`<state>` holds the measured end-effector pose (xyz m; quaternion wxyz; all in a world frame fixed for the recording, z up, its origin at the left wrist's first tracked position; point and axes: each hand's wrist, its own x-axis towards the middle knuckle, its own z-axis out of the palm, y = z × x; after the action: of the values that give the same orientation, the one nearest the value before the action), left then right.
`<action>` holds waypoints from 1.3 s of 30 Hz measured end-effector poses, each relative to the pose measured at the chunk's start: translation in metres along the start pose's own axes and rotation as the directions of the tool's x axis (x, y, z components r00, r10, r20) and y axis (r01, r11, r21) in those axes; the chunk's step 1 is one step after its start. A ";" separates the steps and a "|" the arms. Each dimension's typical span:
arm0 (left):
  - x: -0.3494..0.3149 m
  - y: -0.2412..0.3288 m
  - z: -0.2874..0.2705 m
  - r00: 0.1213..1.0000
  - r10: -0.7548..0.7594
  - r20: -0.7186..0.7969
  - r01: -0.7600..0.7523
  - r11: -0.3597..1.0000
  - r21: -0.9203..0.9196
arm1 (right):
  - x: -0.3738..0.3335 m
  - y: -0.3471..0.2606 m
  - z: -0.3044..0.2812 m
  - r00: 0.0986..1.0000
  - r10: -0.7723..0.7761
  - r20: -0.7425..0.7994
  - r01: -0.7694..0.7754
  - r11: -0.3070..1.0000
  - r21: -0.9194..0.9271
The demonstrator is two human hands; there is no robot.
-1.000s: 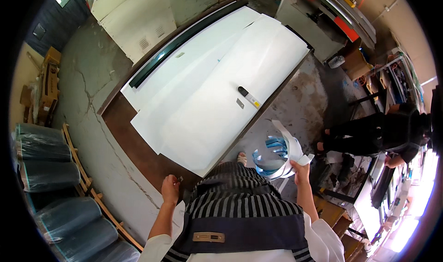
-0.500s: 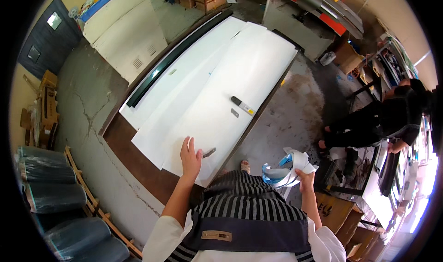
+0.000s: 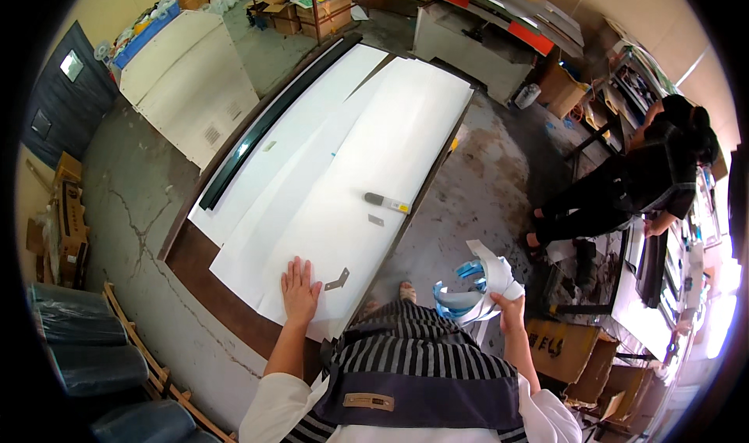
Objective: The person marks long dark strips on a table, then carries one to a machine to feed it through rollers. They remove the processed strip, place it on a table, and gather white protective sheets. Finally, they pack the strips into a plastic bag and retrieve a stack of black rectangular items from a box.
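My left hand (image 3: 299,293) lies flat with fingers apart on the near end of a large white sheet (image 3: 390,131). Just right of its fingertips rests a small bent grey metal piece (image 3: 337,279). My right hand (image 3: 509,310) is closed around a loose coil of white and blue strips (image 3: 482,283), held off the table's right side. Farther along the sheet lie a utility knife (image 3: 385,202) with a grey and yellow handle and a small flat grey plate (image 3: 376,220). A second white sheet (image 3: 273,177) shows beneath, toward the left.
A long dark bar (image 3: 273,123) runs along the table's left side. The brown tabletop (image 3: 211,287) shows at the near left corner. On the right, a person in black (image 3: 624,181) stands at a cluttered bench. Wrapped rolls (image 3: 94,369) sit at lower left.
My left hand has gone from raised fingers beside the bent metal piece to lying flat on the sheet. The strip coil shifted slightly in my right hand. The view has turned a little.
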<state>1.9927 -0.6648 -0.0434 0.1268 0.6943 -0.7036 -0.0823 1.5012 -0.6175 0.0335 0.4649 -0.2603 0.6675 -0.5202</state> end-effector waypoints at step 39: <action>0.125 0.429 -0.030 0.301 0.737 0.605 -0.168 0.666 -0.727 | 0.039 -0.134 -0.042 0.942 -0.171 0.289 0.115 0.973 0.201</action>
<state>1.5909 -0.7786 0.1181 -0.0445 0.2378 -0.7819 -0.5746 1.4292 -0.6742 0.1465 0.5448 -0.3421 0.5169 -0.5648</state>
